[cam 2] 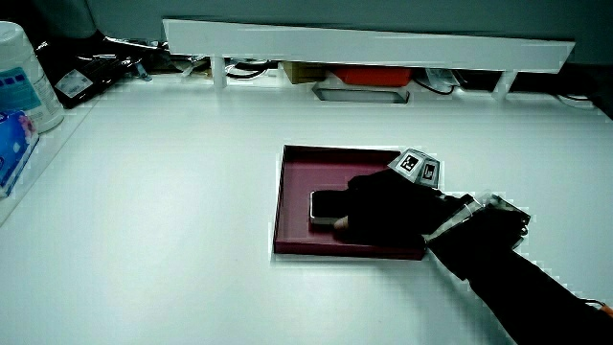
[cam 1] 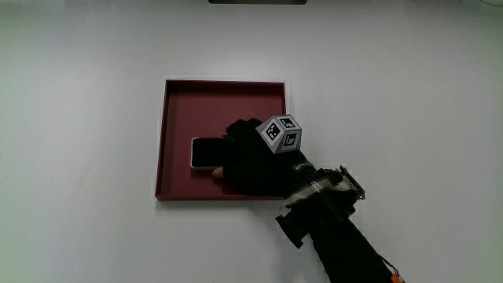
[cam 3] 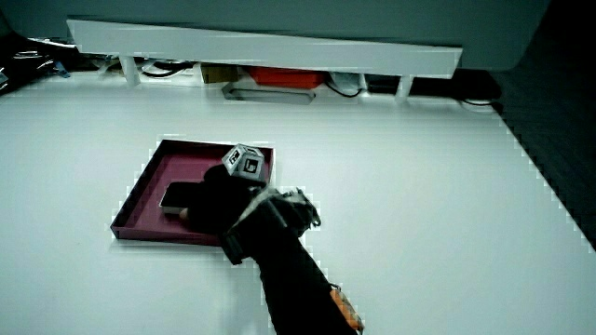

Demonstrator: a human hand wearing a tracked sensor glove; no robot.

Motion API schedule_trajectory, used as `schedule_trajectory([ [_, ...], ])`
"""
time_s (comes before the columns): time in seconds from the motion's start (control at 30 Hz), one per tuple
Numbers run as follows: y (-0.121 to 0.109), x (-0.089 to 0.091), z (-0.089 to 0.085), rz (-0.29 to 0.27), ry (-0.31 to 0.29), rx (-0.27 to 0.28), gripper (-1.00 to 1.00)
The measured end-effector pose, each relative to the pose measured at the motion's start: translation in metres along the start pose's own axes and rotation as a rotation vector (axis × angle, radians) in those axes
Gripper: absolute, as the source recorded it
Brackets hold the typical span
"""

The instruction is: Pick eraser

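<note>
- we see a shallow dark red tray lying flat on the white desk, its square rim edged in a paler line.
- inside the tray lies the eraser, a dark flat block with a pale edge, in the part of the tray nearer to the person; in both side views it shows as a low slab on the tray floor.
- the hands, here one black-gloved hand, sits over the tray with its fingers on the end of the eraser nearest the forearm, covering that end.
- a bare fingertip shows at the eraser's nearer edge, touching it.
- we cannot tell whether the fingers are clamped on the eraser or only resting on it; the glove hides the contact, and the eraser looks flat on the tray floor.
- the patterned cube rides on the back of the hand, above the tray's edge.
- the forearm reaches in over the tray's nearer corner, with a strap and a small fitting at the wrist.
- in both side views a low white partition stands at the desk's edge farthest from the person, with cables and an orange-red object under it.
- in a side view a white container stands at the desk's edge.
</note>
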Motion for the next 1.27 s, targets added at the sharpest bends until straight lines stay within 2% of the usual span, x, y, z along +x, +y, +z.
schedule_trajectory([
  [0.03,0.0,0.0,0.0,0.0,0.001,0.002,0.0],
  [0.17,0.001,0.001,-0.001,0.008,-0.005,0.004,1.0],
  [0.4,-0.002,-0.002,-0.001,0.023,-0.007,0.005,1.0],
  [0.5,-0.004,-0.003,0.001,0.036,-0.01,0.023,1.0],
  [0.6,-0.009,-0.007,0.01,0.052,0.004,0.021,1.0],
  [0.73,-0.023,-0.015,0.028,0.074,-0.026,0.06,1.0],
  [0.77,-0.028,-0.018,0.034,0.091,0.005,0.051,1.0],
  [0.8,-0.033,-0.02,0.04,0.095,-0.015,0.072,1.0],
  [0.83,-0.037,-0.022,0.044,0.102,-0.013,0.058,1.0],
  [0.87,-0.041,-0.023,0.048,0.151,0.028,0.032,1.0],
  [0.97,-0.055,-0.024,0.06,0.166,0.038,0.059,1.0],
  [1.0,-0.059,-0.023,0.063,0.196,0.027,0.075,1.0],
  [1.03,-0.065,-0.023,0.069,0.203,0.013,0.091,1.0],
  [1.1,-0.075,-0.021,0.076,0.214,0.026,0.114,1.0],
  [1.17,-0.087,-0.022,0.087,0.239,0.002,0.15,1.0],
  [1.2,-0.091,-0.019,0.089,0.279,0.014,0.179,1.0],
  [1.27,-0.101,-0.014,0.095,0.251,0.028,0.179,1.0],
])
